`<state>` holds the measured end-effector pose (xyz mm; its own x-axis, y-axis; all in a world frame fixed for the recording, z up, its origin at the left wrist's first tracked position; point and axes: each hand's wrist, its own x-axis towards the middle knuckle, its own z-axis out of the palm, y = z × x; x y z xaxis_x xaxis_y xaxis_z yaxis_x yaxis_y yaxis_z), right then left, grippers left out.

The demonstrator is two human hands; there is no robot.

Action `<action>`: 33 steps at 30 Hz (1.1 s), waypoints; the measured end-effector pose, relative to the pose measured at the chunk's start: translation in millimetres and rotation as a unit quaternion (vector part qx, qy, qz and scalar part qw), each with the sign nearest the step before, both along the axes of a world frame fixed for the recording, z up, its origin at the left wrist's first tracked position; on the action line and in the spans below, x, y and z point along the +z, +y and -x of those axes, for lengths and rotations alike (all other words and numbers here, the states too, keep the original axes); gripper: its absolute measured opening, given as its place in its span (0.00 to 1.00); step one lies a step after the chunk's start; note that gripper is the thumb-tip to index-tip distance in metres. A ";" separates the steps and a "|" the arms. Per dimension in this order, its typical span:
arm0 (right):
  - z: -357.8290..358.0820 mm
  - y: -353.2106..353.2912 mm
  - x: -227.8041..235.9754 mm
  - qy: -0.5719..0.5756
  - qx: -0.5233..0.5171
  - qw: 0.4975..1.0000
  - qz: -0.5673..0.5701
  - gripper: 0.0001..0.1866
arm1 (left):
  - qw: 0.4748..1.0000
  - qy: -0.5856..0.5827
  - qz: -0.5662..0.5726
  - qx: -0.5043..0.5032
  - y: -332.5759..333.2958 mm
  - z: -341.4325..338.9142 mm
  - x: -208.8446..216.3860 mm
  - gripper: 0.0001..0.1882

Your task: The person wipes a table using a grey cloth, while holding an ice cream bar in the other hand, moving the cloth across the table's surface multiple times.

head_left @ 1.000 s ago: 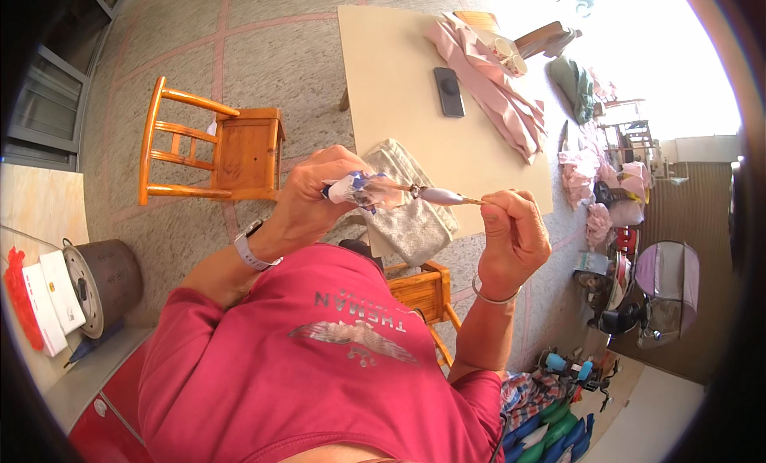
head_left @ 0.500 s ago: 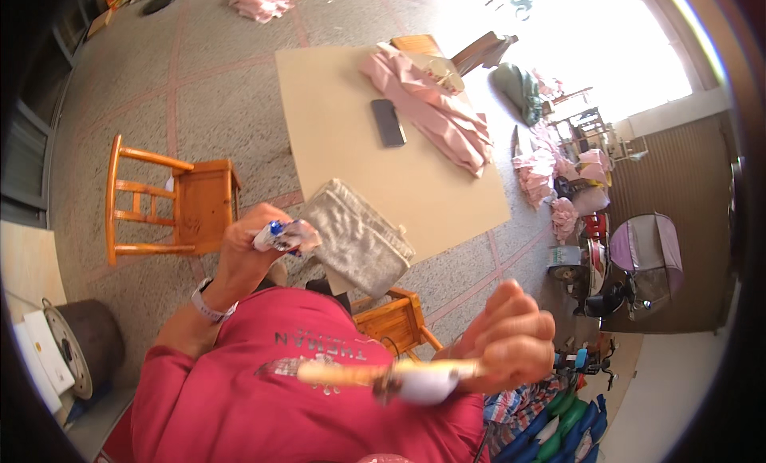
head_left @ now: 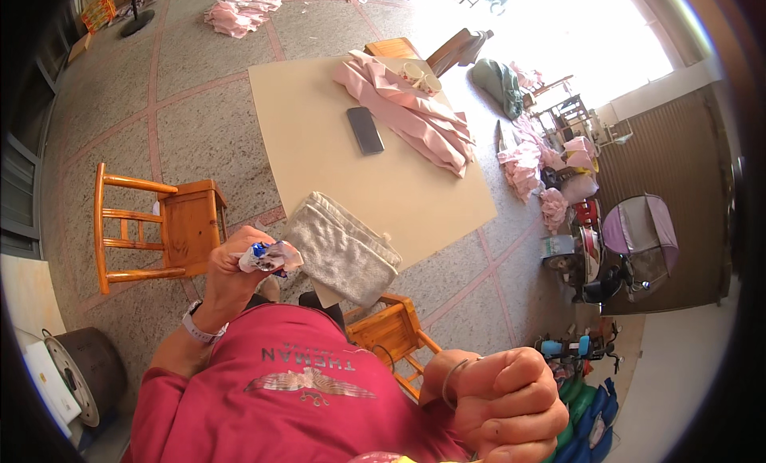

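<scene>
My left hand (head_left: 230,273), with a pale band on its wrist, is closed around a crumpled white-and-blue wrapper (head_left: 270,258). Beside it, a folded grey towel (head_left: 341,247) lies over the near corner of the beige table (head_left: 307,120). My right hand (head_left: 511,403) is a tight fist at the lower right, a thin bangle on its wrist. A sliver of a pale yellow stick-like thing (head_left: 408,460) shows at the lower edge beside that fist; the rest of it is out of view or hidden by the fingers.
A dark phone (head_left: 365,131), pink cloth (head_left: 411,116) and two patterned cups (head_left: 419,76) are on the table. A wooden chair (head_left: 179,227) stands at left, a wooden stool (head_left: 387,331) near my legs. Pink cloth heaps (head_left: 523,172) and a canopied vehicle (head_left: 638,231) are at right.
My right fist has moved down and slightly right, taking the stick-like thing mostly below the lower edge. My left hand still grips the wrapper, now slightly lower and farther left in view.
</scene>
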<state>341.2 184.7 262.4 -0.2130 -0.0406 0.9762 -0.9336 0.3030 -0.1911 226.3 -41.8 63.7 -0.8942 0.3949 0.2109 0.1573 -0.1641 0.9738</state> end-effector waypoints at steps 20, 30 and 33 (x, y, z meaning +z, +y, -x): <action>-2.7 9.1 -10.8 -0.036 -0.169 0.985 0.021 0.06 | 0.997 -0.071 -0.006 -0.043 12.2 2.6 9.9 0.10; 30.5 28.4 -18.5 -0.125 -0.156 0.973 -0.119 0.10 | 0.989 -0.139 0.019 -0.047 8.9 7.3 17.8 0.08; 42.0 21.4 -31.4 -0.146 -0.196 0.969 -0.043 0.08 | 0.983 -0.164 -0.048 -0.061 8.5 10.4 14.8 0.07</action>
<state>299.2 206.1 231.0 -0.4957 0.0201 0.8683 -0.6537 0.6496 -0.3882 215.9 -33.3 78.5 -0.8671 0.4966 -0.0394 -0.1892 -0.2552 0.9482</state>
